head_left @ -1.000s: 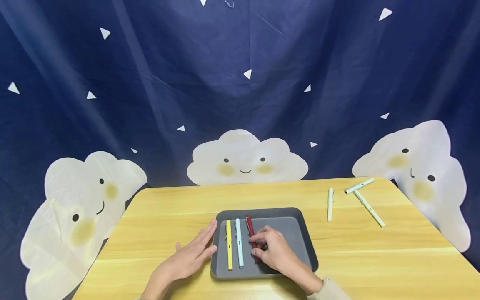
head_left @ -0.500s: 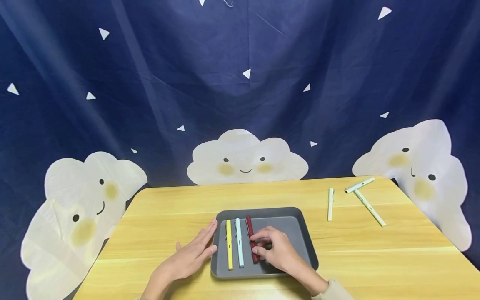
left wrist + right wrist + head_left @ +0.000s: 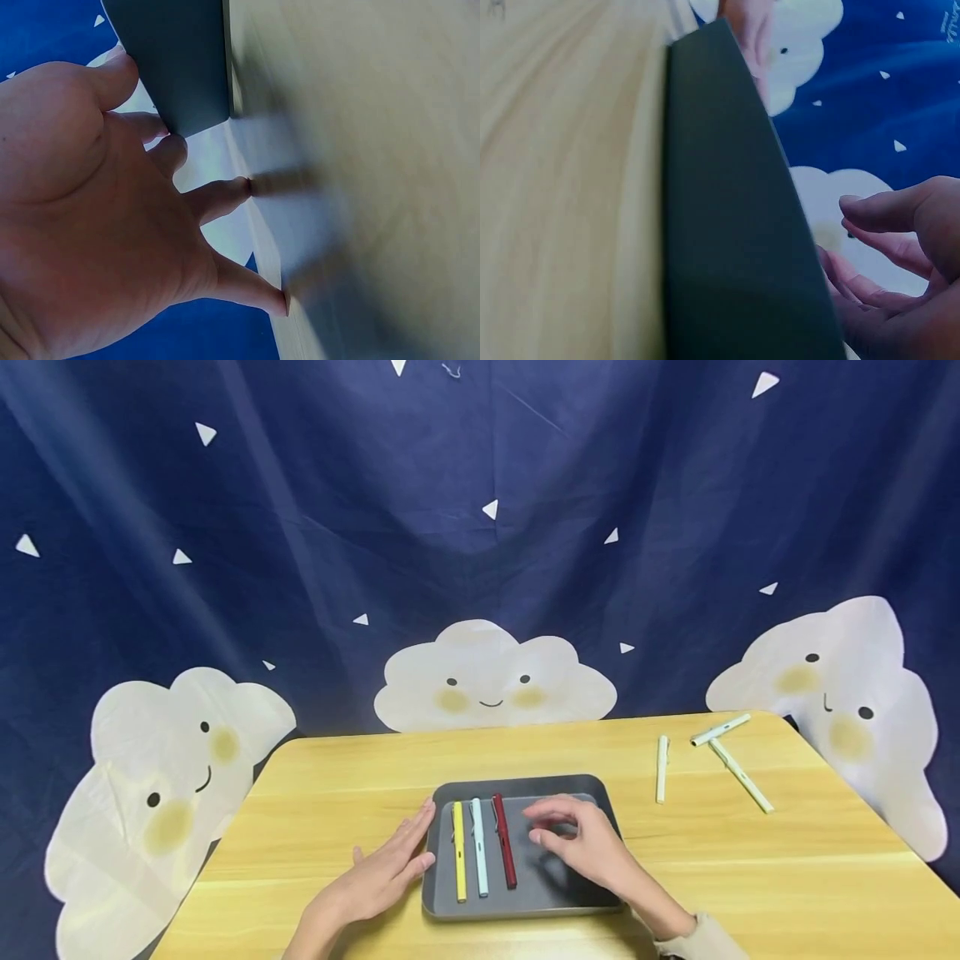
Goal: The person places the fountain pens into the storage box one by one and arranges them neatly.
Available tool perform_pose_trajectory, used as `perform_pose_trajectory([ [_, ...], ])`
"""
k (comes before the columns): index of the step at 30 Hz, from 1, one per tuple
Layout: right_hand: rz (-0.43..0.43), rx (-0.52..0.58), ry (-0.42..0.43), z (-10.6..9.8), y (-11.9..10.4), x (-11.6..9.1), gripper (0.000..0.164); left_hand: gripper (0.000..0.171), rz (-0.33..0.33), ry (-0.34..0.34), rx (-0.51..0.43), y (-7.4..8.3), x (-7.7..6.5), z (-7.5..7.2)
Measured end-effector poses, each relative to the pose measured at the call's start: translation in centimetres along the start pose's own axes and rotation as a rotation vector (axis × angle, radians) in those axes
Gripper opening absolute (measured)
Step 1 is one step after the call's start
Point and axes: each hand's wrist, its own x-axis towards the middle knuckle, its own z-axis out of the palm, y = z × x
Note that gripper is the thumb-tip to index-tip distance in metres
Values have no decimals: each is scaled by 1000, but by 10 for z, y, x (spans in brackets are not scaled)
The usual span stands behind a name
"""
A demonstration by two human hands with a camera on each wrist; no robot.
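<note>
In the head view a yellow pen (image 3: 460, 852), a pale blue pen (image 3: 479, 847) and a dark red pen (image 3: 504, 841) lie side by side in the grey tray (image 3: 525, 912). My left hand (image 3: 378, 872) has its fingers extended against the tray's left side; the left wrist view shows thumb and fingertips at the tray wall (image 3: 180, 67), other fingertips on the table. My right hand (image 3: 588, 843) hovers over the tray's right half, fingers loosely bent, holding nothing. In the right wrist view a gap shows between thumb and fingers (image 3: 885, 211).
Toward the back right of the wooden table (image 3: 337, 777) lie three pale pens: one pen alone (image 3: 662, 768), and another pen (image 3: 720, 731) whose end meets a slanted pen (image 3: 741, 777). A dark blue curtain (image 3: 487, 560) with white clouds hangs behind the table.
My right hand has let go of the dark red pen and moved up and right, away from it. The red pen stays in the tray. My left hand has stayed in place.
</note>
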Motion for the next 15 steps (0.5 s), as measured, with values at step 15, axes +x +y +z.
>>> perform_pose_trajectory([
  [15, 7, -79, 171, -40, 4, 7, 26, 68, 5, 3, 6, -1, 0, 1],
])
